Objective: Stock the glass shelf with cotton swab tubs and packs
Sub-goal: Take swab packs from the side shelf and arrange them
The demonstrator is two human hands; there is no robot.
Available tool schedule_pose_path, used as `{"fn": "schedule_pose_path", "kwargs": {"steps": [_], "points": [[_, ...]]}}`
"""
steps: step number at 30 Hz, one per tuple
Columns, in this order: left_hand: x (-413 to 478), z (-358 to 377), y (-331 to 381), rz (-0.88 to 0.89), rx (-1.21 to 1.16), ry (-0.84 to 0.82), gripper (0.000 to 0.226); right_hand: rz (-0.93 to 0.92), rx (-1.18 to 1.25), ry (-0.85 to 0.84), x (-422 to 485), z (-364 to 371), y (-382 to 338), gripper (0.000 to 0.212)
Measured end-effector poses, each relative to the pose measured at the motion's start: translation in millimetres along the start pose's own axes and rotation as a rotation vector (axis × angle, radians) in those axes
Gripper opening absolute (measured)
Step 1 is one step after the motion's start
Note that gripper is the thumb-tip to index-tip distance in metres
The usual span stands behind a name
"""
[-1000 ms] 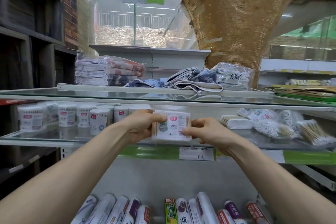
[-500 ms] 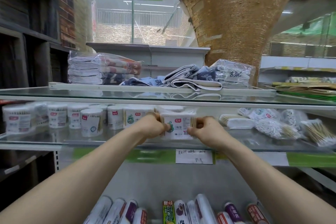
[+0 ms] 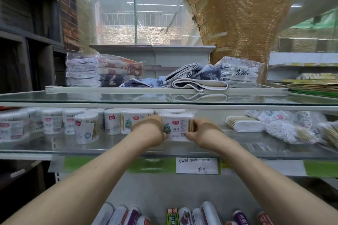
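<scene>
Head view: my left hand [image 3: 152,131] and right hand [image 3: 202,131] pinch the cotton swab pack [image 3: 178,127] on the glass shelf [image 3: 54,147]; next, letting go.

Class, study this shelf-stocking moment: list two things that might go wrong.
The swab pack, gripped by the left hand and right hand, is close beside a neighbouring pack; pushing it in might topple that one. The glass shelf looks smooth, so a pack released tilted might slide off.
</scene>
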State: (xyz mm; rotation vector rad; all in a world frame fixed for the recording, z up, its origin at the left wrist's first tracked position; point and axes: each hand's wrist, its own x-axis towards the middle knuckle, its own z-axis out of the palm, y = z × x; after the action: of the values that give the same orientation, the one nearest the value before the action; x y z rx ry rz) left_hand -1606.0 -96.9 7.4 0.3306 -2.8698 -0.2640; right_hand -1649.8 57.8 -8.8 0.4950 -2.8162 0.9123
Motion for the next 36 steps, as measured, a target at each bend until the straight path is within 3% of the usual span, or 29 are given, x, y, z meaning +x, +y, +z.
{"fn": "schedule_pose_path", "kwargs": {"steps": [5, 18, 26, 32, 36], "points": [[10, 4, 3, -0.008, 0.155, 0.077, 0.026, -0.022, -0.057, 0.035, 19, 9, -3, 0.021], [39, 19, -8, -0.023, 0.116, 0.148, 0.019, -0.101, -0.197, 0.102, 50, 21, -7, 0.010], [36, 13, -7, -0.018, 0.120, 0.111, 0.017, -0.107, -0.257, 0.060, 39, 10, -4, 0.023], [28, 10, 4, 0.021, 0.175, 0.128, 0.021, -0.108, -0.377, 0.151, 21, 6, -11, 0.025], [30, 11, 8, 0.057, 0.248, 0.188, 0.015, -0.211, -0.422, 0.064, 19, 12, -21, 0.018]]}}
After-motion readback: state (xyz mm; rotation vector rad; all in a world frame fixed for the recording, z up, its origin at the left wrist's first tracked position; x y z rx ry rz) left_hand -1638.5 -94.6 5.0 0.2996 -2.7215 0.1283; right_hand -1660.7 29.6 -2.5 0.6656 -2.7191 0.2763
